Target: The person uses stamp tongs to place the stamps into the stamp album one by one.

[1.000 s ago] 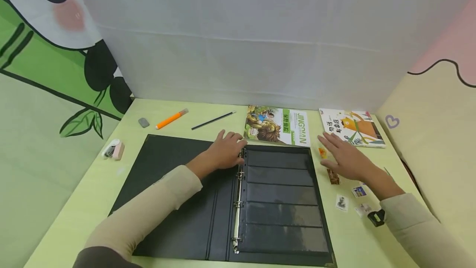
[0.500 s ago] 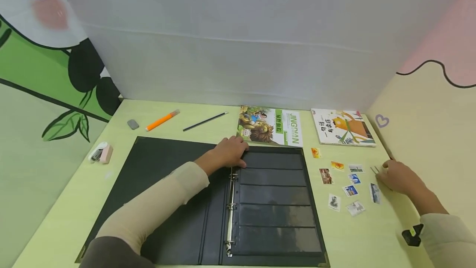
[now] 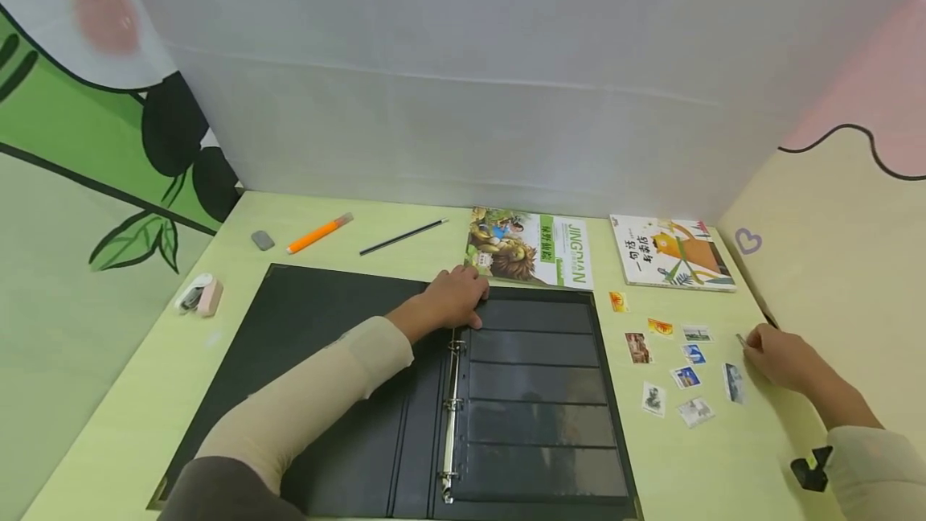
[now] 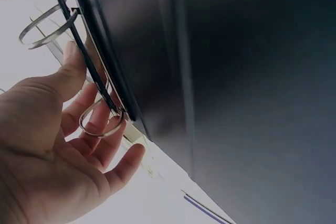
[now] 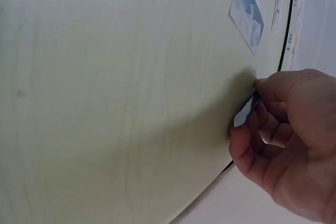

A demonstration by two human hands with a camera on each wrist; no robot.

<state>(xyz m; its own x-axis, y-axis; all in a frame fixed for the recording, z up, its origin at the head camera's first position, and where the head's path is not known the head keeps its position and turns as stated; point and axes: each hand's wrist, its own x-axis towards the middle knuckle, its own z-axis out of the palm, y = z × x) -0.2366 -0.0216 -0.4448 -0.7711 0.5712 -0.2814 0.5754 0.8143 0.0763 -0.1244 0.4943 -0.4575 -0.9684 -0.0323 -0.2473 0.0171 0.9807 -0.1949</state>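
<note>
A black ring binder (image 3: pixel 347 320) lies spread on the table, with a page of dark clear-fronted pockets (image 3: pixel 538 392) on its right side. My left hand (image 3: pixel 452 298) rests at the top of its spine, the thumb touching the page's top left corner. In the left wrist view, its loosely bent fingers (image 4: pixel 126 166) reach past a metal ring (image 4: pixel 102 119). At the far right, my right hand (image 3: pixel 784 360) pinches slim tweezers (image 3: pixel 741 340), mostly hidden in the fingers. Several small stamps (image 3: pixel 685 377) lie spread between the binder and this hand.
Two picture books (image 3: pixel 528 249) lie along the back by the wall. Toward the back left are a black pencil (image 3: pixel 403 237), an orange marker (image 3: pixel 319 233), a grey eraser (image 3: pixel 263 240) and a small pink-and-white object (image 3: pixel 198 296). A wall panel (image 3: pixel 832 264) stands close beside my right hand.
My right hand has moved right and down from above the stamps to the table's right side, and now pinches the tweezers. The left hand stays at the binder's spine.
</note>
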